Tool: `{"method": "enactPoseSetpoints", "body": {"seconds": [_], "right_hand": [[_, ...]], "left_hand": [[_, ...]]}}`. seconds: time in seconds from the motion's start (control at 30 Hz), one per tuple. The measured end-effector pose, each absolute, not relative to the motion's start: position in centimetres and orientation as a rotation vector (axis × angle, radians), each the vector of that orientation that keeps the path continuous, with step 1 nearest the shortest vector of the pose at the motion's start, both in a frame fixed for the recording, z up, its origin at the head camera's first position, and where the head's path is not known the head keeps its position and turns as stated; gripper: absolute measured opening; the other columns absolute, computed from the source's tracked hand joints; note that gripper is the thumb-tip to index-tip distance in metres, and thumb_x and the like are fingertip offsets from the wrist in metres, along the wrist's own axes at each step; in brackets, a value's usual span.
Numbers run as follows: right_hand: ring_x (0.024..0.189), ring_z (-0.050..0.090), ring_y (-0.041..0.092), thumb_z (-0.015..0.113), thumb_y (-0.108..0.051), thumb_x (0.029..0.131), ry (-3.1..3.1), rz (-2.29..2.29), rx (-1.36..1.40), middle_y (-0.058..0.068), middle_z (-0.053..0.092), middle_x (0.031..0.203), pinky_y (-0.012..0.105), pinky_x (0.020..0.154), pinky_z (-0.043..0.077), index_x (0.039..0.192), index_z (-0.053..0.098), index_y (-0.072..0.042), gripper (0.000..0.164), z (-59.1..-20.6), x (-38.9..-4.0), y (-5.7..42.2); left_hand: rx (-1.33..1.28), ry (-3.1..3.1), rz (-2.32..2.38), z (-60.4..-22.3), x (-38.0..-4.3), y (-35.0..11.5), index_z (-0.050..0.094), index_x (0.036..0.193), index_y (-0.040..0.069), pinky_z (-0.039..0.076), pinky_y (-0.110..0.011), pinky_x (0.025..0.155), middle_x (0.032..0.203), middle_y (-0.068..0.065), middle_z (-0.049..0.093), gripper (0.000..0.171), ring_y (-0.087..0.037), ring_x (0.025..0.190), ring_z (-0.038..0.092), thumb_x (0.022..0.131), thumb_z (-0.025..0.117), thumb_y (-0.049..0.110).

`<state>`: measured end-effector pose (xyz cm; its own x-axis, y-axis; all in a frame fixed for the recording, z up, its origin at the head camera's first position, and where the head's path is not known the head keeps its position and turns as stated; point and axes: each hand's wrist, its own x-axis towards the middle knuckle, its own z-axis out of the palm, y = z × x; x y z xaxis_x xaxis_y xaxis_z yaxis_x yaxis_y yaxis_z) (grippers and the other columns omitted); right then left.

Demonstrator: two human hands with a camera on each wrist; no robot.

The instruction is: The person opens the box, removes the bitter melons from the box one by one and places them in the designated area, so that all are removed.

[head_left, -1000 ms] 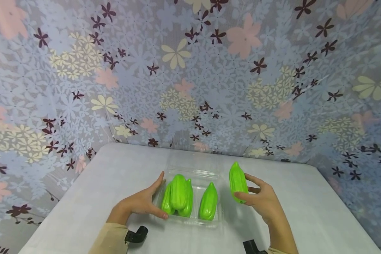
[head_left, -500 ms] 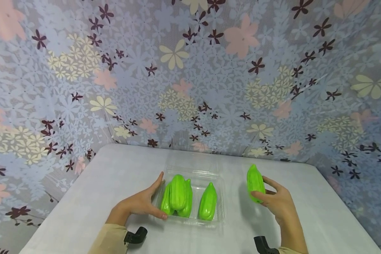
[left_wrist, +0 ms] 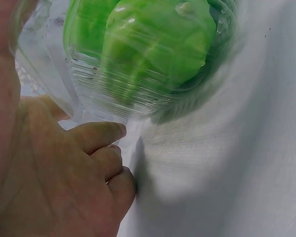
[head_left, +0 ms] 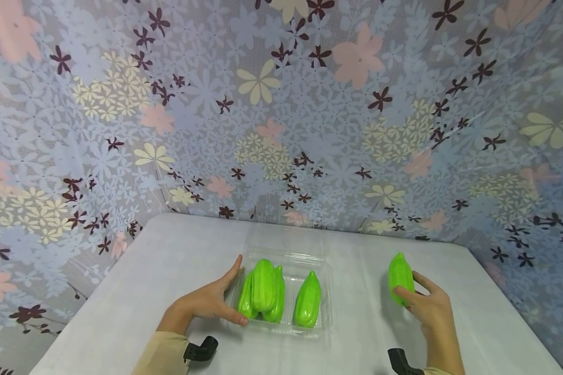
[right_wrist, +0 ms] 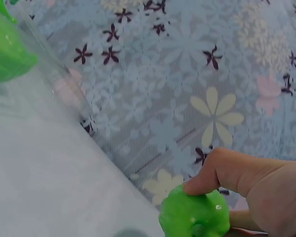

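At a clear plastic box (head_left: 289, 291), wide-spread left hand (head_left: 210, 299), well apart, right hand (head_left: 429, 304) gripping glossy ridged green vegetable (head_left: 400, 274)

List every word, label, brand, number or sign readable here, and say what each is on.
None: no text can be read.
Green pieces and white table: no lettering seen.
Clear container: any embossing is too blurred to read.
Patterned backdrop: flowers only, no words.
Black wrist cameras: too small to tell.
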<state>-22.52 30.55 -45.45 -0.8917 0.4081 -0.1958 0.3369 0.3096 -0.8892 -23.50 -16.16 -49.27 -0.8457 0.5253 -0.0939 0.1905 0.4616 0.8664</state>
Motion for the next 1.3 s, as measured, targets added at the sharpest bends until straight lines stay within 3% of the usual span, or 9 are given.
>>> {"method": "enactPoseSetpoints", "body": {"seconds": [0.33,0.47,0.57,1.0,1.17,1.3], "right_hand": [[0.124,0.044,0.044,0.076,-0.019,0.089,-2.392,1.616,-0.948,0.036,0.024,0.156,0.044,0.089,0.052,0.159,0.027,-0.006,0.086,-47.1,-22.0,33.4],[0.13,0.037,0.045,0.075,-0.019,0.089,-2.36,1.604,-0.979,0.034,0.021,0.158,0.056,0.105,0.04,0.159,0.028,-0.007,0.085,-47.4,-22.2,33.9],[0.135,0.03,0.046,0.074,-0.017,0.09,-2.343,1.607,-0.987,0.033,0.016,0.16,0.059,0.113,0.03,0.158,0.027,-0.006,0.084,-47.6,-22.4,34.1],[0.133,0.033,0.047,0.072,-0.012,0.091,-2.331,1.592,-0.972,0.037,0.029,0.151,0.058,0.112,0.032,0.158,0.026,-0.002,0.082,-48.7,-23.4,34.2],[0.129,0.036,0.049,0.071,-0.02,0.091,-2.401,1.5,-0.946,0.04,0.035,0.144,0.059,0.11,0.033,0.157,0.026,0.0,0.082,-49.0,-23.4,34.4],[0.136,0.033,0.051,0.07,-0.023,0.092,-2.415,1.471,-0.971,0.038,0.033,0.149,0.059,0.113,0.028,0.158,0.024,-0.002,0.084,-49.2,-23.6,34.4]], "left_hand": [[0.64,2.323,1.339,-49.1,-23.9,-15.9,-0.011,0.162,0.021,0.009,-0.061,0.118,0.166,-0.019,0.004,0.142,-0.039,0.151,0.001,0.068,0.094,0.042],[0.644,2.328,1.34,-49.1,-23.8,-15.9,-0.011,0.162,0.019,0.009,-0.06,0.118,0.166,-0.02,0.003,0.143,-0.039,0.151,0.001,0.068,0.094,0.042],[0.646,2.337,1.335,-49.1,-23.7,-16.1,-0.012,0.162,0.018,0.009,-0.06,0.118,0.166,-0.02,0.004,0.143,-0.039,0.151,0.001,0.068,0.094,0.042],[0.636,2.344,1.343,-49.1,-23.7,-16.5,-0.011,0.162,0.019,0.01,-0.06,0.118,0.166,-0.021,0.005,0.144,-0.04,0.151,0.003,0.067,0.094,0.043],[0.636,2.333,1.349,-49.2,-23.7,-16.4,-0.012,0.162,0.019,0.01,-0.061,0.118,0.166,-0.021,0.004,0.143,-0.04,0.151,0.002,0.068,0.094,0.044],[0.629,2.335,1.347,-49.3,-23.7,-16.5,-0.012,0.162,0.021,0.01,-0.06,0.118,0.166,-0.021,0.005,0.143,-0.04,0.151,0.003,0.068,0.094,0.044]]}}
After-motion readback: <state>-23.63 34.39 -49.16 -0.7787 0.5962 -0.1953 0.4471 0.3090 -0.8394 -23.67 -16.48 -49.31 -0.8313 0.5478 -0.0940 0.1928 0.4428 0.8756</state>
